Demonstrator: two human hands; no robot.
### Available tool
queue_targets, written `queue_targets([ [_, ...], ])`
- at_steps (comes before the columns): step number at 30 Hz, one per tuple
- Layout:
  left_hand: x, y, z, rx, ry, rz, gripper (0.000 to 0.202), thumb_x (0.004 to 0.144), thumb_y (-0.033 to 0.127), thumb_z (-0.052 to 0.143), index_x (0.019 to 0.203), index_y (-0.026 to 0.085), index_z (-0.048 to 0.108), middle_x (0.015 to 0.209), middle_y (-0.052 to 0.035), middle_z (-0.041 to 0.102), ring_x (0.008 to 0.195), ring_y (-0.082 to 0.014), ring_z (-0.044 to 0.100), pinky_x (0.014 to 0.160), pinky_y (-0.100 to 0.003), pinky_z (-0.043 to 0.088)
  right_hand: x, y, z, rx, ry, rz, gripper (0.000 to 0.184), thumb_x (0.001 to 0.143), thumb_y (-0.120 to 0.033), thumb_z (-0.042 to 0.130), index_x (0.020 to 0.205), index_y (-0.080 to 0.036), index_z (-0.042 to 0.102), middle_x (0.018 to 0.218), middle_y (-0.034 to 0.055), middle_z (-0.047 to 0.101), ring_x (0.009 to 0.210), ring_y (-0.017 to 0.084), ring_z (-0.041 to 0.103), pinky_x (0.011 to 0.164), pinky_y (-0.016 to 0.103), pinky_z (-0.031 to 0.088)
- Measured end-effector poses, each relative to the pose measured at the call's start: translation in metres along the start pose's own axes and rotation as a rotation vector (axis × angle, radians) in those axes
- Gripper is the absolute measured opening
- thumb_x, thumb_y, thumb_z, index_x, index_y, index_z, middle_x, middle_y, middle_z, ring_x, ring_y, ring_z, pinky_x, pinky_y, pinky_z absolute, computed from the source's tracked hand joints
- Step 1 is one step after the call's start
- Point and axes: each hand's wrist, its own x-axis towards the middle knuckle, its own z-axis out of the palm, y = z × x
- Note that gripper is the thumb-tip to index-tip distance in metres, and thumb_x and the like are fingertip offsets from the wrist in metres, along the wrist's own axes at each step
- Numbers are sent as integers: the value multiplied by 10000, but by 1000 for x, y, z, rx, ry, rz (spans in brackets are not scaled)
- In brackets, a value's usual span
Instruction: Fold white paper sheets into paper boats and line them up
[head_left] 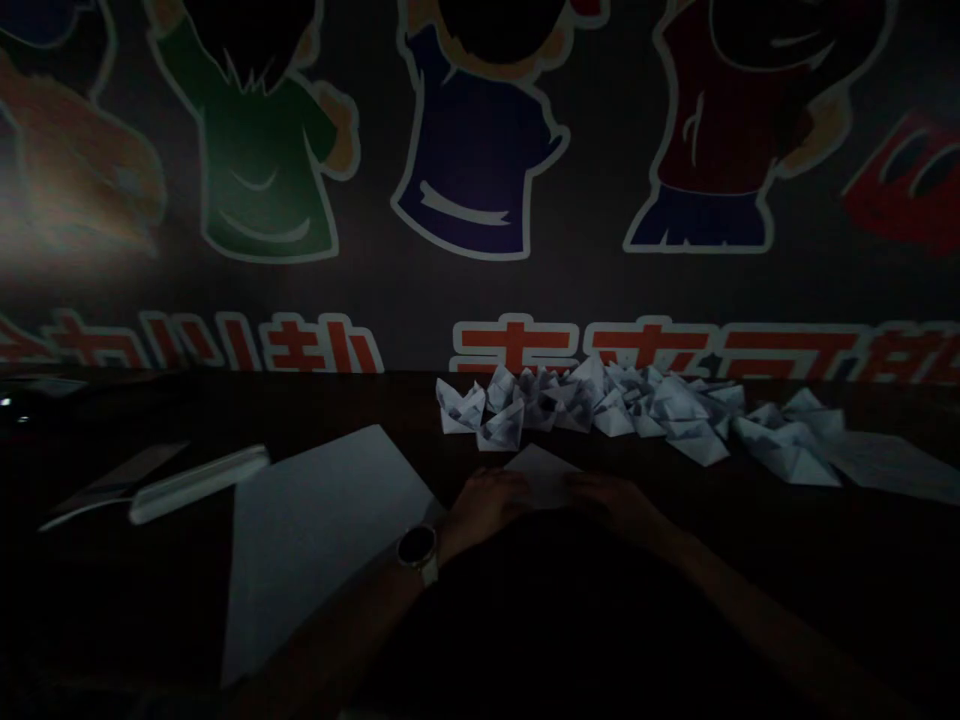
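A small white folded paper [546, 474] with a pointed top sits on the dark table in front of me. My left hand [486, 502] grips its left edge, fingers bent against it. On the right edge, my right hand [606, 494] grips the same paper; dim light hides much of its fingers. Just beyond stand several folded paper boats [500, 427], crowded together and stretching off to the right. Left of my left hand lies a stack of white paper [322, 525], partly covered by my forearm.
A pale, long narrow object [199, 484] lies at the left, beside a thin flat item [120, 487]. Flat white paper [904, 465] rests at the far right. A wall with cartoon figures [480, 150] rises behind the table. My left wrist wears a watch [417, 547].
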Motion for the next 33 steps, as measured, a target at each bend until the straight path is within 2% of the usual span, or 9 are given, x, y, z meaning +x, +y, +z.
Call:
queue_targets([
  [4,4,-6,4,-82,19,-30,255,879,314,427,990,269,652,1080,8,646,995,-185,574,880,-312,401,2,0,4,22,63,38,281,864,-296,427,1056,-278,631,1165,14,614,1085,199,544,958,379,393],
  [9,13,-19,15,-235,89,-255,297,849,384,453,885,212,692,896,-21,701,803,-177,627,717,-260,447,7,6,9,11,171,182,261,858,-345,418,943,-236,639,987,52,673,926,215,607,844,364,446],
  [14,19,-20,20,-231,178,-352,257,807,365,513,798,170,680,847,-48,693,795,-189,619,712,-266,434,9,2,7,-87,182,233,192,834,-315,443,811,-227,612,891,32,645,832,180,599,761,297,440],
  [21,19,-17,20,-152,158,-298,121,793,213,508,765,164,614,851,-41,647,808,-171,584,725,-260,425,12,4,9,-177,208,261,176,830,-327,461,797,-205,583,865,33,614,826,178,588,744,281,420],
  [27,20,-20,24,-121,159,-263,112,798,184,483,761,157,585,859,-50,622,820,-172,568,741,-270,421,16,7,12,-221,202,266,139,827,-304,484,784,-203,569,875,40,602,844,174,576,749,270,408],
  [33,19,-17,20,-88,121,-251,92,791,144,475,767,162,563,885,-40,613,867,-163,549,761,-256,408,16,3,11,-240,194,255,179,831,-340,483,777,-189,563,860,46,594,831,181,570,723,273,408],
])
